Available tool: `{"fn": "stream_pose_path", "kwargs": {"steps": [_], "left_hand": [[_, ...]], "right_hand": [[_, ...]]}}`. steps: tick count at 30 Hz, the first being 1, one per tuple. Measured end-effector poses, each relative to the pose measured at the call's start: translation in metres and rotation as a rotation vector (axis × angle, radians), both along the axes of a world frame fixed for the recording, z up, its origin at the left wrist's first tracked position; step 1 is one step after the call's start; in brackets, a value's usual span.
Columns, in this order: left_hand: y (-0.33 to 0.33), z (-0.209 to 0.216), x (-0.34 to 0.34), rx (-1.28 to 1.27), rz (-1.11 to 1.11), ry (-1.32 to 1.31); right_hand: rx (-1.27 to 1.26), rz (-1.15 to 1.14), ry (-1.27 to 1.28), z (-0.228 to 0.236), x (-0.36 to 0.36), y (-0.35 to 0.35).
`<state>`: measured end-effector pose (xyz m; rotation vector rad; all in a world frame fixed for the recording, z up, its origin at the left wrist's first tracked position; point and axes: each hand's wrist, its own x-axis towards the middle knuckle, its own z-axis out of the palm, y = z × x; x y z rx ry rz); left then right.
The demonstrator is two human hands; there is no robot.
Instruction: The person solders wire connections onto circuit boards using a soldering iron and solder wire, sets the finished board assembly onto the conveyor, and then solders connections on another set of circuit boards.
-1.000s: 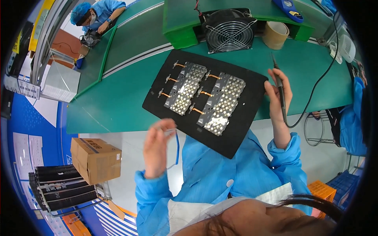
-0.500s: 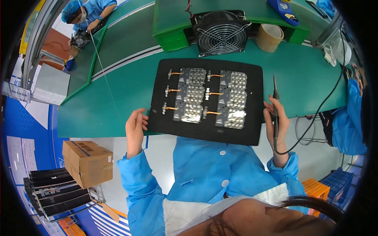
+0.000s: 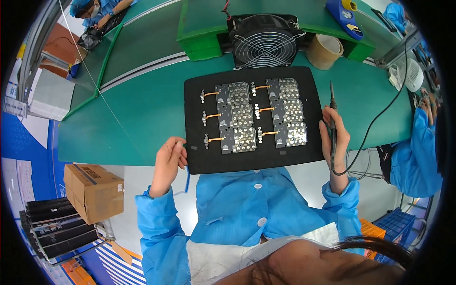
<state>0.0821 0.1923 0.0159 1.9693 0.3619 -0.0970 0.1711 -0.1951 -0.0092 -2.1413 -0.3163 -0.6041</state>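
Note:
A black foam board (image 3: pixel 285 156) lies on the green table and overhangs its front edge. Two columns of circuit boards (image 3: pixel 232 116) rest on it, each with rows of round silvery spots. Short orange flex cables (image 3: pixel 213 115) run left from them to small metal connectors. My left hand (image 3: pixel 170 159) is at the foam board's left edge, its fingers bent in and gripping that edge. In my right hand (image 3: pixel 337 135) is a soldering iron (image 3: pixel 333 118), held upright with the tip pointing away from me. The fingers of this hand are beside the foam board's right edge.
Beyond the board stand a black fan (image 3: pixel 266 42) with a wire guard, a tape roll (image 3: pixel 325 51) and a green shelf (image 3: pixel 202 45). The iron's cable (image 3: pixel 375 128) loops to the right. A cardboard box (image 3: pixel 95 192) sits lower left. Co-workers (image 3: pixel 97 14) are at the sides.
The foam board has turned counterclockwise, its left side coming nearer me and its right side going farther away. The circuit boards turned with it. My right hand still holds the soldering iron.

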Motion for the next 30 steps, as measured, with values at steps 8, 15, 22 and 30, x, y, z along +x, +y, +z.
{"fn": "stream_pose_path", "kwargs": {"steps": [8, 15, 22, 30], "left_hand": [[-0.046, 0.040, 0.023, 0.174, -0.088, -0.422], [-0.129, 0.018, 0.041, 0.128, -0.815, -0.340], [-0.089, 0.025, 0.048, -0.018, -0.712, -0.366], [-0.027, 0.042, 0.052, -0.073, -0.441, -0.373]], "right_hand": [[-0.013, 0.217, 0.077, 0.036, -0.009, 0.011], [0.130, 0.737, 0.367, 0.070, -0.013, 0.065], [0.132, 0.808, 0.452, 0.067, 0.009, 0.086], [0.165, 0.829, 0.686, 0.076, 0.036, 0.105]]}}
